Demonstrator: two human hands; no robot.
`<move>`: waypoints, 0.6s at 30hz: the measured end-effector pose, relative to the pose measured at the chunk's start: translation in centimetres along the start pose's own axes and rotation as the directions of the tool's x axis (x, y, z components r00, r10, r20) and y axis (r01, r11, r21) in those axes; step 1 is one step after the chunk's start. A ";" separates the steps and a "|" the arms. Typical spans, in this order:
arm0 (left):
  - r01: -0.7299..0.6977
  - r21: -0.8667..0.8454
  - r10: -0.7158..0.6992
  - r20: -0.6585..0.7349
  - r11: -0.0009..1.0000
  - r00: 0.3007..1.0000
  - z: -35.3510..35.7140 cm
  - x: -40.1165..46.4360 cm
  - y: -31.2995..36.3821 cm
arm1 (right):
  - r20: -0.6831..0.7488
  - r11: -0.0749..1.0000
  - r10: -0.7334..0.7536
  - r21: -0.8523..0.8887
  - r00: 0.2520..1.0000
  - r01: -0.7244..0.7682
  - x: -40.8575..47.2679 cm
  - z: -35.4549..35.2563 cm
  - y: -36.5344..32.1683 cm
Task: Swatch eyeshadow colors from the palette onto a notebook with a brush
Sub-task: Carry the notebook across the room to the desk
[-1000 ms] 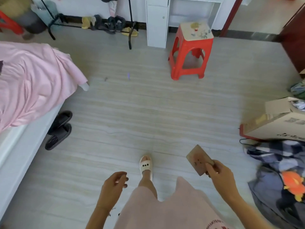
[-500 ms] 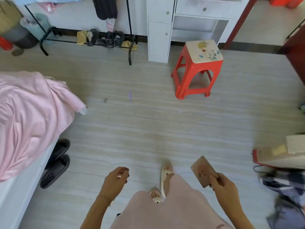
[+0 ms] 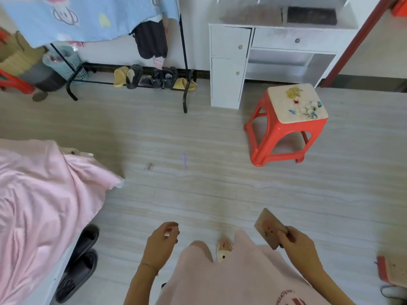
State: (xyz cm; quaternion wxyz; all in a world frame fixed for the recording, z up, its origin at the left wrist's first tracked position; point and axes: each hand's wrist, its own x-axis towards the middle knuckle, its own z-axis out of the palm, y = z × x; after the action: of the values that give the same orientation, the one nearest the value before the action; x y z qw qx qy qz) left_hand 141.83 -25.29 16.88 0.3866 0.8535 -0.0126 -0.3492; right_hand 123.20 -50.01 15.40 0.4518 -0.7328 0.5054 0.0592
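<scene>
Item 1, right hand (image 3: 296, 243): I see it low on the right, fingers and thumb curled round the near edge of the palette (image 3: 267, 227). Grip is firm, pinching the lower corner.

Item 2, palette: a flat brownish rectangle, closed as far as I can tell, tilted with its far corner pointing up and left. It is held in the air above the floor (image 3: 209, 190), not resting on anything.

Item 3, left hand (image 3: 161, 241): raised in front of the body, fingers loosely curled inward with the thumb near the fingertips. Something small and pale may sit between them, but I cannot tell whether it holds anything.

Item 4, pink garment (image 3: 231, 276): covers the lower centre of my view, between both forearms. One foot in a pale sandal (image 3: 224, 249) shows just beyond its hem.

Item 5, red stool (image 3: 288, 124): stands on the floor ahead and to the right, with a pale flowered seat, well apart from both hands.

Item 6, white desk (image 3: 275, 53): against the far wall, just behind the stool, with drawers and a cupboard door.

Item 7, black rack (image 3: 132, 80): left of the desk, shoes lined along its lower bar, clothes hanging above.

Item 8, pink bedding (image 3: 44, 194): spread over a bed at the left edge; dark slippers (image 3: 81, 260) lie on the floor beside it.
</scene>
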 end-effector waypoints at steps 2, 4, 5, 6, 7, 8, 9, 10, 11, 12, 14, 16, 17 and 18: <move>-0.007 -0.028 0.006 -0.037 1.000 0.999 -1.2 2.3 2.2 | 0.033 1.000 -0.019 0.009 0.999 0.019 2.7 0.3 -3.1; -0.007 -0.034 0.005 -0.049 0.999 0.999 -2.2 4.5 3.8 | 0.048 0.999 -0.038 0.029 0.998 0.037 5.2 0.7 -6.0; -0.001 -0.035 -0.001 -0.051 0.999 0.999 -2.7 5.6 4.5 | 0.053 0.999 -0.043 0.032 0.998 0.041 6.5 0.9 -7.4; 0.005 -0.032 -0.006 -0.049 0.999 0.999 -3.2 6.9 5.1 | 0.057 0.999 -0.044 0.031 0.997 0.042 7.6 1.1 -8.7; 0.011 -0.026 -0.012 -0.046 1.000 0.999 -3.6 8.1 5.6 | 0.057 0.999 -0.043 0.029 0.997 0.042 8.7 1.3 -9.9; 0.018 -0.018 -0.018 -0.040 1.000 0.999 -4.2 9.5 6.0 | 0.055 0.999 -0.041 0.029 0.998 0.039 9.8 1.6 -10.9; 0.026 -0.011 -0.026 -0.032 1.000 0.999 -4.8 10.9 6.3 | 0.050 0.999 -0.033 0.032 0.998 0.032 10.9 1.8 -11.9; 0.035 -0.008 -0.035 -0.025 0.999 0.999 -5.5 12.3 6.5 | 0.039 0.999 -0.022 0.038 0.999 0.020 11.8 2.1 -12.9; 0.045 -0.006 -0.045 -0.022 0.999 0.999 -6.2 13.7 6.7 | 0.025 0.999 -0.008 0.045 1.000 0.007 12.7 2.4 -13.8; 0.052 0.001 -0.052 -0.019 0.999 0.998 -7.1 15.3 7.0 | 0.008 0.999 0.006 0.051 1.000 -0.006 13.6 2.8 -14.7; 0.060 0.031 -0.060 -0.011 0.998 0.998 -9.2 18.5 7.7 | -0.026 0.997 0.043 0.068 0.999 -0.041 15.4 3.3 -16.7; 0.062 0.075 -0.063 0.001 0.995 0.998 -11.3 21.9 8.8 | -0.053 0.994 0.071 0.090 0.996 -0.066 17.1 4.0 -19.0; 0.053 0.099 -0.055 0.012 0.994 0.998 -12.3 23.6 9.6 | -0.064 0.993 0.076 0.101 0.995 -0.069 18.0 4.2 -20.4; 0.041 0.124 -0.044 0.024 0.991 0.999 -13.1 25.6 10.5 | -0.072 0.991 0.076 0.112 0.995 -0.067 18.9 4.4 -21.8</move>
State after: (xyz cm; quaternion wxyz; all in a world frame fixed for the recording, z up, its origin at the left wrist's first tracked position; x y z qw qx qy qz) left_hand 171.71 -31.54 14.87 0.3252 0.8711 -0.0214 -0.3674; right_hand 151.26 -58.08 15.73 0.4694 -0.6901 0.5506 0.0198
